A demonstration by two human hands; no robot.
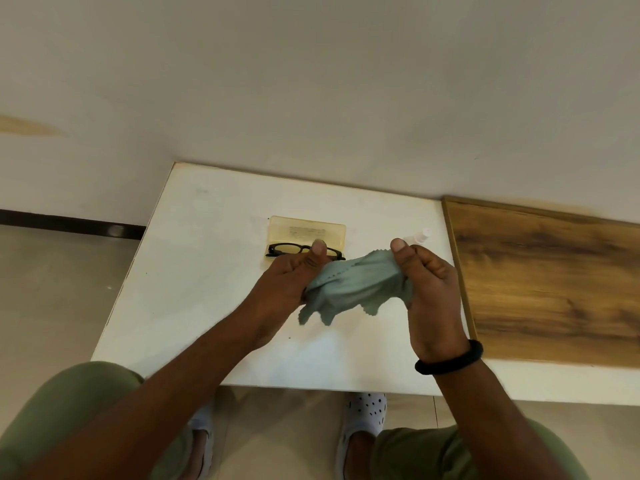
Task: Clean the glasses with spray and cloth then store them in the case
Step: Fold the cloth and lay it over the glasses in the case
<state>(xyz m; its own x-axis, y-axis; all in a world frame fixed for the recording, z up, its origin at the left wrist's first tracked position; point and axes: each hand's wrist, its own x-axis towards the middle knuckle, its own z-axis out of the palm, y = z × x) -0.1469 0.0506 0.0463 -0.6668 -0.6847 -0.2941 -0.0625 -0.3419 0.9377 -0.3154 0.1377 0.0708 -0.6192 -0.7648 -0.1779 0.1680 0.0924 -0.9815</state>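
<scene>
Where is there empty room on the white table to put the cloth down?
Bare table lies left of the glasses and case, and along the near edge below the cloth. Crowded: around the case, glasses and spray bottle.

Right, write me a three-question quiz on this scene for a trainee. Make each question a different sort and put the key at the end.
1. True or false: the right hand holds the glasses.
2. What do the left hand and the right hand grip between them? A a sponge; B a cloth; C a sheet of paper.
3. Fill in: the black band sits on the ___ wrist.

Key: 1 false, it grips the cloth; 2 B; 3 right.
</scene>
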